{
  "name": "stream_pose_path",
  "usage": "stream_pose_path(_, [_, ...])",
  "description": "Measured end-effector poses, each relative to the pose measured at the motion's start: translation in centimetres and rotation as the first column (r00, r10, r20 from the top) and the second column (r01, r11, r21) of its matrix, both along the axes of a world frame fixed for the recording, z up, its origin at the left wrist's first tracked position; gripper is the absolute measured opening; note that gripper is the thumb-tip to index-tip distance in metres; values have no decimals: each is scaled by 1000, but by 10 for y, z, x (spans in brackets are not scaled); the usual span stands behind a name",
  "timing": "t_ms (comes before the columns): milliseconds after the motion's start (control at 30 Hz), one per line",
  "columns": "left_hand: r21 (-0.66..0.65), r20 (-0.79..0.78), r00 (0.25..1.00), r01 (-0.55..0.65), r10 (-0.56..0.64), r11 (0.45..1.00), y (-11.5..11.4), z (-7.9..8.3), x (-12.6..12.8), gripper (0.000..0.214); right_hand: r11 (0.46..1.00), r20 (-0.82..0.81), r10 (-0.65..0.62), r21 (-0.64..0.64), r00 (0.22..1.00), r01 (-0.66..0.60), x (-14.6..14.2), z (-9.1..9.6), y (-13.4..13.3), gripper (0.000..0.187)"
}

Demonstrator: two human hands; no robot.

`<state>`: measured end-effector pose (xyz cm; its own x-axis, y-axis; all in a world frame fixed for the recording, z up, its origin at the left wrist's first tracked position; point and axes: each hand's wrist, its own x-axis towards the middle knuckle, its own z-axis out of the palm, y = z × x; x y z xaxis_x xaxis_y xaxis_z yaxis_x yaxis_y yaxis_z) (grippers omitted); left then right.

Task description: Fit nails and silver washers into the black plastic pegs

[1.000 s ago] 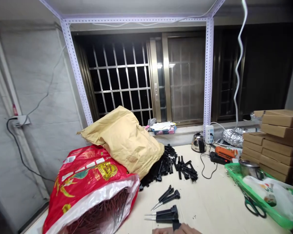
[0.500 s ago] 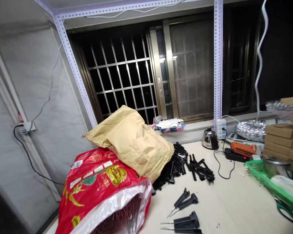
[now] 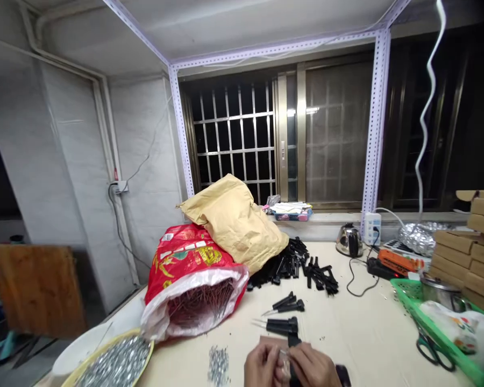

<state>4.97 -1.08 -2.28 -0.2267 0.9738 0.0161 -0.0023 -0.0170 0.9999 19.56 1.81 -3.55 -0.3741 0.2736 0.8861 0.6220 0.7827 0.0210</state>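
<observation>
Both hands meet at the bottom middle of the head view, over the pale table (image 3: 367, 333). My left hand (image 3: 261, 366) and my right hand (image 3: 312, 368) have their fingers pinched together around a small pale part I cannot name and a black plastic piece (image 3: 293, 339). Just beyond them lie finished black-handled spikes (image 3: 282, 325) and two more black-handled spikes (image 3: 287, 304). A small heap of little metal bits (image 3: 218, 366) lies to the left of my left hand.
A red bag (image 3: 189, 263) full of thin metal rods lies open at left, a tan sack (image 3: 236, 220) on it, loose black parts (image 3: 302, 266) behind. A yellow bowl of metal bits (image 3: 113, 363), green basket (image 3: 409, 293) with scissors (image 3: 433, 349), cardboard boxes (image 3: 468, 252), kettle (image 3: 349, 240).
The view has swung left and pulled back, so the bowl, the wall and a wooden board now show. Both hands, out of sight half a second ago, are back at the bottom edge.
</observation>
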Motion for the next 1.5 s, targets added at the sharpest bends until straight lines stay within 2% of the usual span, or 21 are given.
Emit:
stream_pose_path(100, [-10, 3, 999, 44, -44, 999, -21, 23, 2, 54, 996, -78, 70, -48, 995, -74, 4, 17, -14, 31])
stream_pose_path(233, [11, -84, 995, 45, -44, 999, -36, 48, 7, 48, 995, -116, 60, -75, 991, -69, 7, 33, -27, 31])
stream_pose_path(333, [18, -131, 991, 29, -26, 999, -44, 60, 13, 44, 993, -121, 62, -94, 991, -74, 10, 36, -33, 29])
stream_pose_path(433, [35, -255, 967, 5, 4, 999, -54, 64, 16, 39, 991, -124, 87, -86, 988, -98, 13, 37, -39, 25])
stream_pose_path(533, [91, -405, 914, 21, 18, 996, -62, 64, 15, 35, 974, -149, 158, -139, 976, -178, 15, 33, -44, 21])
stream_pose_path(633, [149, -531, 846, 32, 53, 988, -66, 61, 14, 34, 922, -188, 239, -263, 953, -283, 16, 24, -43, 20])
stream_pose_path(767, [175, -580, 814, 78, 39, 981, -63, 55, 15, 36, 857, -211, 249, -406, 945, -317, 21, 14, -40, 20])
stream_pose_path(833, [170, -553, 833, 120, -6, 978, -61, 51, 17, 40, 843, -202, 213, -456, 956, -285, 26, 18, -43, 20])
stream_pose_path(933, [136, -504, 860, 169, -79, 976, -57, 46, 20, 45, 828, -172, 165, -510, 971, -231, 32, 34, -52, 20])
stream_pose_path(1067, [162, -591, 807, 134, -12, 978, -47, 41, 21, 37, 833, -90, 128, -532, 988, -156, 31, 52, -53, 22])
stream_pose_path(1133, [171, -601, 799, 112, 14, 979, -40, 39, 20, 36, 853, -10, 74, -517, 997, -68, 28, 53, -49, 22])
stream_pose_path(1233, [146, -569, 822, 84, 14, 986, -35, 40, 21, 36, 913, 124, -41, -400, 991, 88, 23, 50, -46, 22])
stream_pose_path(1300, [132, -537, 843, 58, 22, 990, -33, 39, 23, 38, 927, 171, -100, -341, 980, 155, 21, 50, -45, 23])
stream_pose_path(1400, [101, -464, 886, 50, 2, 994, -31, 35, 24, 40, 904, 175, -121, -387, 977, 181, 21, 53, -41, 25])
stream_pose_path(1500, [34, -382, 921, 95, -75, 995, -27, 32, 23, 40, 873, 196, -102, -453, 975, 182, 25, 57, -36, 26])
